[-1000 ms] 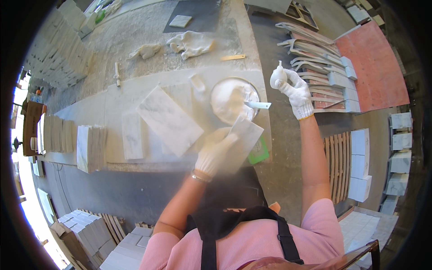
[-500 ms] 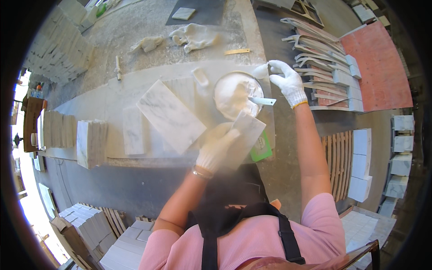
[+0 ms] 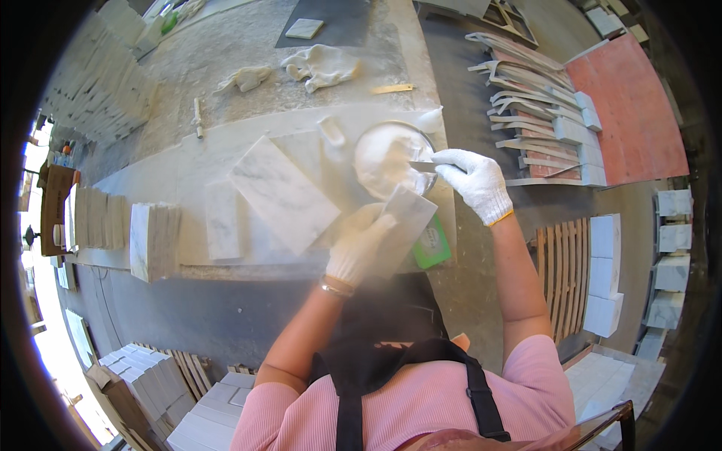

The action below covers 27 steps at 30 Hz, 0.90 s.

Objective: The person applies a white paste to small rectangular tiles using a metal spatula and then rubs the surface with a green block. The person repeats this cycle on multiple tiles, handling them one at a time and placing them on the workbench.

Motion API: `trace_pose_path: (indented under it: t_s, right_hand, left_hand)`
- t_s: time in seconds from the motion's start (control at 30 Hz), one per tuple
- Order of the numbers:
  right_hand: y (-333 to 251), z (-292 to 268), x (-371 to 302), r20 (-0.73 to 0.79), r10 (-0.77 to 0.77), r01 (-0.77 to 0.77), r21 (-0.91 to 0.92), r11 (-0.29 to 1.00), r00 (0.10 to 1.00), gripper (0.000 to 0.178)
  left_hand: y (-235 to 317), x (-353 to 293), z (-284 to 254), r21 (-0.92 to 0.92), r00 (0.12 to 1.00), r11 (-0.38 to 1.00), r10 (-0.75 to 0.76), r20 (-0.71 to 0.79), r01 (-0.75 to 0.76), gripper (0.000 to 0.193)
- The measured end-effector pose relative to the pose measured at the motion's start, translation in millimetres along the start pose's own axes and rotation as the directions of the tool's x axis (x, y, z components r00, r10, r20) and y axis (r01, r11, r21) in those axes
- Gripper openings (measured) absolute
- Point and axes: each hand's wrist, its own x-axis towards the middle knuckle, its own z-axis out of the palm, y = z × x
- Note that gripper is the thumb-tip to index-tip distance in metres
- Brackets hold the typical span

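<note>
My left hand [image 3: 356, 242], in a white glove, grips a pale marble tile [image 3: 407, 221] by its left side, tilted in front of the bowl. My gloved right hand [image 3: 472, 179] is closed around the handle of a putty knife [image 3: 423, 166]. The knife's blade reaches into a round bowl [image 3: 356, 148] of white paste [image 3: 387, 154]. Left of the bowl, a large grey-veined marble tile [image 3: 286, 197] lies askew over other tiles. A bright green box or pad [image 3: 431, 244] lies just beyond the held tile's right edge.
Upright tile stacks [image 3: 153, 240] stand along the table's left part. Crumpled cloths [image 3: 322, 66] and a small wooden strip [image 3: 392, 89] lie farther back. Right of the table are a rack with pale strips [image 3: 530, 101], a red board [image 3: 628, 109] and a slatted pallet [image 3: 562, 278].
My right hand has moved down and left from beside the bowl's far edge and taken hold of the putty knife's handle. My left hand still holds the tile, nearly unmoved.
</note>
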Motion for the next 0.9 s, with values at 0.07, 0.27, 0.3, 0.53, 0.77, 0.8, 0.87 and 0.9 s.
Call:
trace_pose_path:
  t_s: [0.07,0.27,0.3,0.53,0.77,0.8,0.87,0.9]
  right_hand:
    - [2.4,-2.6,0.6,-0.025,0.034,-0.033,0.036,0.999,0.999,0.03]
    - [19.8,14.4,8.5,0.029,0.093,-0.097,0.314,0.945,0.995,0.028]
    - [22.2,17.0,9.3,0.056,0.107,-0.119,0.338,0.934,0.993,0.027]
    - [17.6,6.3,1.2,0.084,0.189,-0.206,0.426,0.881,0.979,0.028]
    - [-4.2,-5.2,-14.7,0.075,0.166,-0.182,0.42,0.889,0.983,0.028]
    - [-5.6,-5.1,-16.6,0.061,0.165,-0.176,0.394,0.902,0.984,0.028]
    - [-7.1,-4.6,-20.0,0.052,0.128,-0.138,0.353,0.925,0.99,0.027]
    - [-7.4,-4.3,-21.3,0.034,0.106,-0.111,0.32,0.941,0.994,0.026]
  left_hand:
    - [-1.4,0.1,0.7,-0.015,1.0,1.0,-0.001,-0.011,0.001,0.045]
    - [-1.6,1.2,1.6,-0.01,1.0,1.0,0.023,-0.014,-0.023,0.045]
    - [-1.0,0.8,1.4,-0.007,1.0,1.0,0.012,-0.018,-0.012,0.045]
    - [0.2,1.5,0.8,-0.084,1.0,0.996,-0.011,-0.025,0.009,0.04]
    - [-2.8,2.1,1.7,-0.011,0.999,1.0,0.024,-0.024,-0.024,0.044]
    - [-3.4,2.2,1.7,-0.016,1.0,1.0,0.022,-0.022,-0.022,0.045]
    - [-4.7,3.8,1.4,0.003,0.999,0.999,0.035,-0.029,-0.035,0.046]
    - [-5.4,4.2,1.4,0.013,0.999,0.999,0.042,-0.032,-0.041,0.046]
